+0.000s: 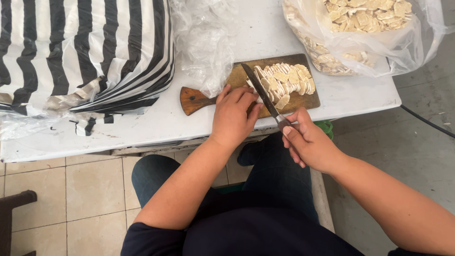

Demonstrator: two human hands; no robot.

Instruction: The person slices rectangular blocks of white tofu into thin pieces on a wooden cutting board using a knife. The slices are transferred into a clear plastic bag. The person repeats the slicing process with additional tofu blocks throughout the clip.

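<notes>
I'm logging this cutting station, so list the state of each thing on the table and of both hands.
Knife: gripped by the right hand, blade angled over the board.
Left hand: pressed on the cutting board.
Slices: piled on the board.
Clear bag: open, full of slices.
Striped bag: lying on the table.

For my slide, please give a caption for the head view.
Right hand holds knife over pale slices on wooden board; left hand steadies.

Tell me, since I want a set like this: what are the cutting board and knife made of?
Cutting board: apparently wood, brown, visible grain, worn matte. Knife: dark, dull blade, likely steel; handle hidden in the right hand. Left hand rests on the board.
</notes>
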